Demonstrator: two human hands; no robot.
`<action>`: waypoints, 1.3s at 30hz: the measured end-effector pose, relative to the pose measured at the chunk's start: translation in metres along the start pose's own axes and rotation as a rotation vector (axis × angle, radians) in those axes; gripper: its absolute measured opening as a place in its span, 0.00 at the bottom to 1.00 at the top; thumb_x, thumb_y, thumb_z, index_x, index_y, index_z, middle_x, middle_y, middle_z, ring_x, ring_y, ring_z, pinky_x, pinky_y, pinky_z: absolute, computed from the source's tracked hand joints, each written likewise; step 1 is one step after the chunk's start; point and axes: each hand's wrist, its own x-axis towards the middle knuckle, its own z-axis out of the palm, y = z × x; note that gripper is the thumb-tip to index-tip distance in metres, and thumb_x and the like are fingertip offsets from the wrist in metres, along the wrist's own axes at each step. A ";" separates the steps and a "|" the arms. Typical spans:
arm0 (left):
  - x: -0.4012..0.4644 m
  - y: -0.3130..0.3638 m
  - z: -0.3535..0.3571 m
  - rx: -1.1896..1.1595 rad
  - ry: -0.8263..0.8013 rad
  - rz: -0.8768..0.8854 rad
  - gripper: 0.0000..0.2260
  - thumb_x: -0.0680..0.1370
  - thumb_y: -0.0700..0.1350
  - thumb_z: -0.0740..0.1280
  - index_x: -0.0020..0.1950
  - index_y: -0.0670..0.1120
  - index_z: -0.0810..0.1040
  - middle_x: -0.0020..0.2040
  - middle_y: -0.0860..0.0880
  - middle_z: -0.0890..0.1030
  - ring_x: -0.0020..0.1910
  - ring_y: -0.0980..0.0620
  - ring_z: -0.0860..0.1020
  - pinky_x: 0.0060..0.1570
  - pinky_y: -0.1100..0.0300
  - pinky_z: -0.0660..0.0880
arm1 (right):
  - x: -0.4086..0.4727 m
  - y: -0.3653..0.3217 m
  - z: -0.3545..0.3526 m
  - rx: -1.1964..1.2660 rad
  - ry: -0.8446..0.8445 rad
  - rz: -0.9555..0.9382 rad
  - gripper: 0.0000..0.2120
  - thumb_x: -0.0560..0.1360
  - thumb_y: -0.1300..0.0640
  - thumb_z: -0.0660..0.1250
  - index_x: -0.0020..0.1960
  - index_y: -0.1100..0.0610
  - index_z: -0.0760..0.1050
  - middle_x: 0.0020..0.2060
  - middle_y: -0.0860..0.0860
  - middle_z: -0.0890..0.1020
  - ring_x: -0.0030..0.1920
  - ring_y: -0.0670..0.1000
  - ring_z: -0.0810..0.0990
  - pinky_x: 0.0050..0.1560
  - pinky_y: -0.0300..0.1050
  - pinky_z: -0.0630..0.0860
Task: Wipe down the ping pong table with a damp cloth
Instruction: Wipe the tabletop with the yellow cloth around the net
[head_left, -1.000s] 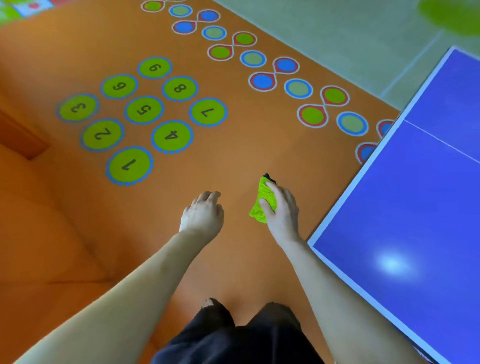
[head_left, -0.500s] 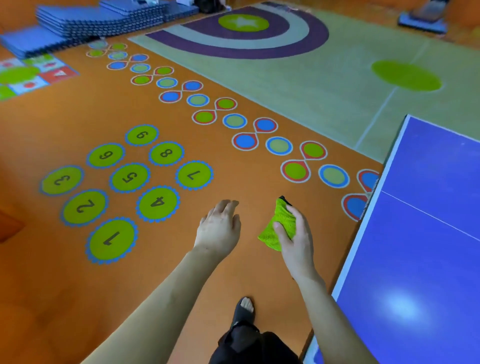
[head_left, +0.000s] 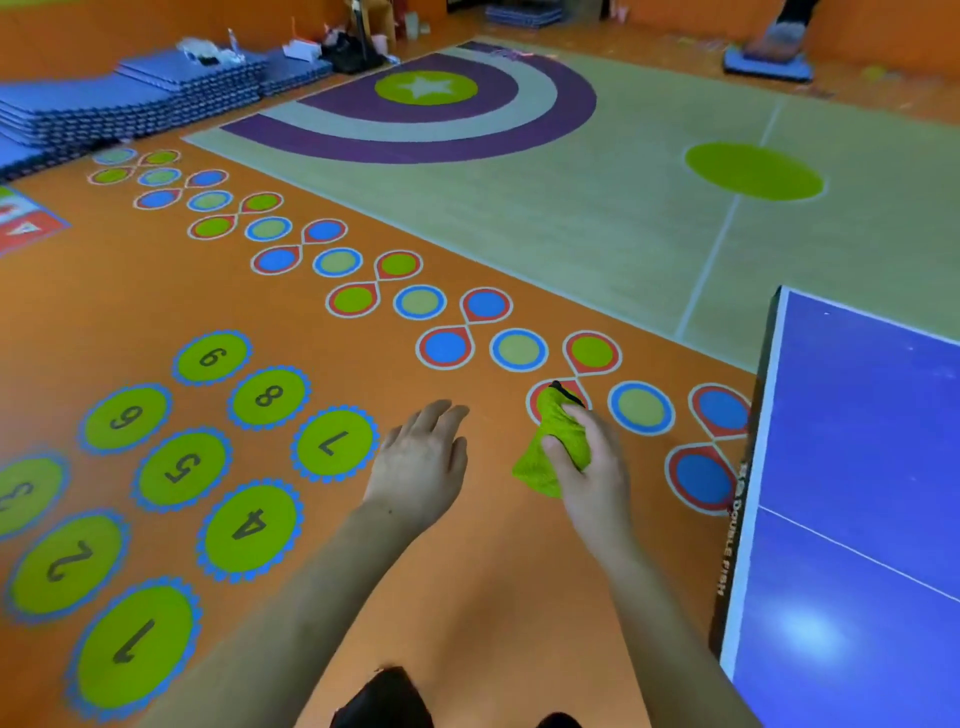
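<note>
Orange gym floor (head_left: 467, 597) with numbered circles; right hand (head_left: 592, 467) grips a bunched lime-green cloth (head_left: 550, 447) beside the blue ping pong table (head_left: 857, 467), left hand (head_left: 421, 462) loose, fingers relaxed.

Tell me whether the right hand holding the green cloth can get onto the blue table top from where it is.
Probably yes. The right hand grips the crumpled green cloth over the orange floor, just left of the blue ping pong table top. Nothing stands between them, and the near part of the top looks bare.
</note>
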 end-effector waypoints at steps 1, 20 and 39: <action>0.021 -0.001 0.000 -0.007 -0.001 0.008 0.19 0.82 0.49 0.59 0.74 0.52 0.69 0.74 0.51 0.70 0.70 0.46 0.70 0.66 0.46 0.70 | 0.021 0.001 0.003 -0.011 0.013 -0.016 0.20 0.81 0.52 0.72 0.71 0.48 0.76 0.63 0.33 0.73 0.65 0.36 0.72 0.64 0.28 0.65; 0.512 0.057 0.017 -0.044 -0.010 0.463 0.23 0.79 0.52 0.52 0.70 0.48 0.73 0.68 0.47 0.75 0.68 0.44 0.72 0.63 0.46 0.71 | 0.410 0.065 -0.013 -0.352 0.328 0.094 0.22 0.80 0.50 0.73 0.72 0.47 0.75 0.65 0.47 0.77 0.62 0.53 0.78 0.64 0.51 0.75; 0.907 0.252 0.148 -0.057 -0.114 0.575 0.20 0.83 0.50 0.57 0.76 0.52 0.67 0.75 0.50 0.68 0.75 0.50 0.64 0.70 0.51 0.63 | 0.782 0.248 -0.159 -0.346 0.551 0.194 0.21 0.80 0.54 0.74 0.72 0.52 0.77 0.62 0.46 0.76 0.63 0.51 0.77 0.64 0.47 0.73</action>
